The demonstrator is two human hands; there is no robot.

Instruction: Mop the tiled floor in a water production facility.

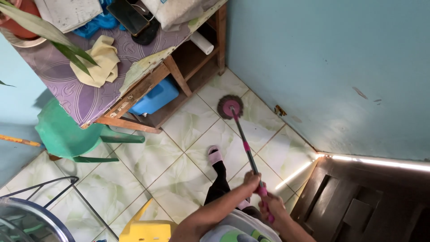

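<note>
head cam | looks steeply down from standing height | floor (179, 175) well below | single view

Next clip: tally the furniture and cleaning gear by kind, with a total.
Mop, held by left hand and right hand: 1
Wooden table: 1
Plastic chairs, green chair and yellow chair: 2
Yellow cloth on the table: 1
Blue container under the table: 1
Total: 6
</note>
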